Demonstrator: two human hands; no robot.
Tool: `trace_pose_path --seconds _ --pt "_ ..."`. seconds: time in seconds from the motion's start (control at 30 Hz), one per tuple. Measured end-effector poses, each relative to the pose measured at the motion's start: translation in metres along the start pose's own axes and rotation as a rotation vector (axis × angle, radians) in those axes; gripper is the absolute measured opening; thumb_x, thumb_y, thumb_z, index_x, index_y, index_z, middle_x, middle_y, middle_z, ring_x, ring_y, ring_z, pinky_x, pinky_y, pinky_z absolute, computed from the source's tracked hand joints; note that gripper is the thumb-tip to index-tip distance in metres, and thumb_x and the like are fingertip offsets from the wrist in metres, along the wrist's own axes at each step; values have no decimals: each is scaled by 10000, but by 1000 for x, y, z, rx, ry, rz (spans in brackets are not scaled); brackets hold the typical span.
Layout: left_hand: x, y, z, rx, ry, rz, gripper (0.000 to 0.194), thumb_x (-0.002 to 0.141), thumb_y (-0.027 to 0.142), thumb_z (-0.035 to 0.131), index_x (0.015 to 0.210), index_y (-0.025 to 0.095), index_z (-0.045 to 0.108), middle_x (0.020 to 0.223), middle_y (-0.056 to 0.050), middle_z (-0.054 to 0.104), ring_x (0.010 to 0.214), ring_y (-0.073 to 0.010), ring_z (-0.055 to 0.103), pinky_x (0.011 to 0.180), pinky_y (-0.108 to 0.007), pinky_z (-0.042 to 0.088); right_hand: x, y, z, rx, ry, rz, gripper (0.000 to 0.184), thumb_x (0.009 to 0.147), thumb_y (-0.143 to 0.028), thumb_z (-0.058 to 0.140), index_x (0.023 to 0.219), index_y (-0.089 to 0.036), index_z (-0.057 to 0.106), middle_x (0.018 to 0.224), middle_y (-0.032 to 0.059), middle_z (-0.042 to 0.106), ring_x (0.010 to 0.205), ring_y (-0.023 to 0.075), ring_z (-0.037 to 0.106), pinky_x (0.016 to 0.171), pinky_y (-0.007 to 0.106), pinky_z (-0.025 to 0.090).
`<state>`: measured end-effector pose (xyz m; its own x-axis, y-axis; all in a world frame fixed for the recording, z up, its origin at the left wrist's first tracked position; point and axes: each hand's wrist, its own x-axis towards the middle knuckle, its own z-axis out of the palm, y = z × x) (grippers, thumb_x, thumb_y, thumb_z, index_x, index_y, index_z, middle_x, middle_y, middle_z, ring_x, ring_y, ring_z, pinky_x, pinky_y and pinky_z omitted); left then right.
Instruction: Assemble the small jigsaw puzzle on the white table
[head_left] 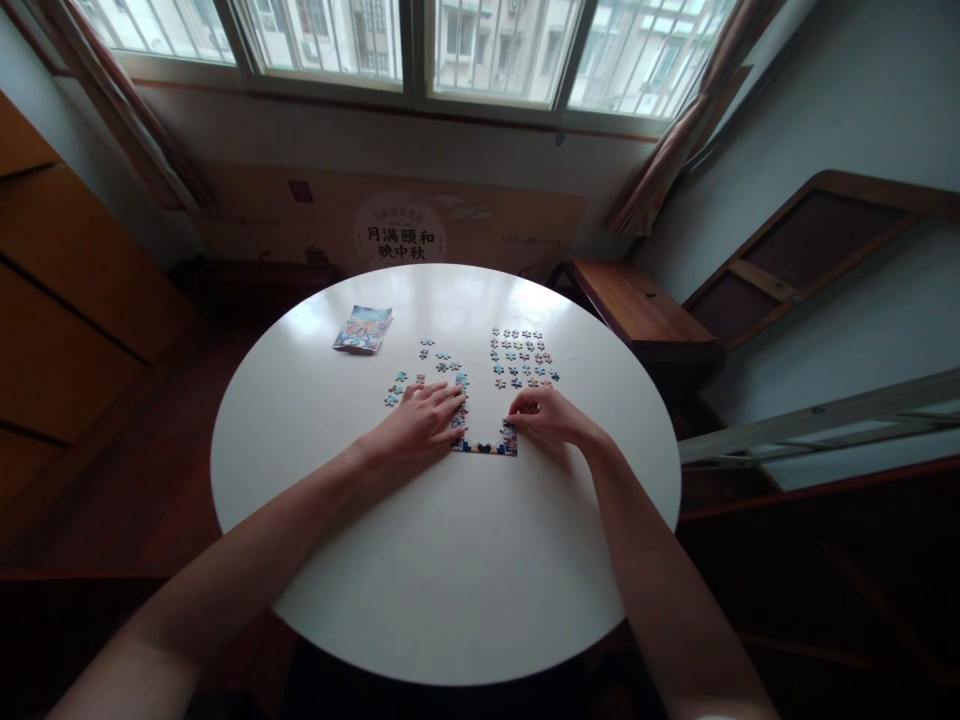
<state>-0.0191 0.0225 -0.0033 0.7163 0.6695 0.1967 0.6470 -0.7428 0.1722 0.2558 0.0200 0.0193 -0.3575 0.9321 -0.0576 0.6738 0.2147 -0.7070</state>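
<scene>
A partly joined jigsaw puzzle (486, 449) lies on the white round table (457, 580), forming a U shape with a left side, a bottom edge and a short right side. My left hand (427, 418) rests flat across the puzzle's left side, its fingers stretched out and covering part of it. At the top of the short right side, my right hand (546, 412) pinches a small puzzle piece (508, 421) between thumb and forefinger. Whether that piece is joined to the one below, I cannot tell.
Loose puzzle pieces (517, 357) lie in rows beyond my right hand. More scattered pieces (442, 362) are beyond my left hand. A colourful packet (364, 329) lies at the table's far left. A wooden bench (641, 305) stands past the right edge, under the windows' side.
</scene>
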Motion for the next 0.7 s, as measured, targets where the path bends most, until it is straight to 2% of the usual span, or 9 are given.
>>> trace_pose_path --seconds 0.17,0.47,0.7 --pt "-3 2 -5 2 -9 6 528 945 487 465 1393 208 479 1479 -113 446 1357 -304 374 1097 -465 243 1 -1 2 11 -12 -8 252 758 -411 688 766 -160 713 736 39 645 675 146 546 613 278 416" --pt "-7 5 -25 -12 -65 10 485 921 471 521 1326 205 530 1449 -122 479 1321 -302 420 1068 -447 285 3 -7 11 41 -13 -60 196 773 -367 689 771 -173 719 755 39 658 688 142 558 635 271 436" --pt "-10 4 -33 -9 -99 -9 485 890 498 562 1282 212 552 1411 -116 517 1293 -305 447 1031 -439 303 5 -10 19 8 21 -122 161 790 -338 679 782 -182 717 765 36 644 695 143 544 644 271 428"
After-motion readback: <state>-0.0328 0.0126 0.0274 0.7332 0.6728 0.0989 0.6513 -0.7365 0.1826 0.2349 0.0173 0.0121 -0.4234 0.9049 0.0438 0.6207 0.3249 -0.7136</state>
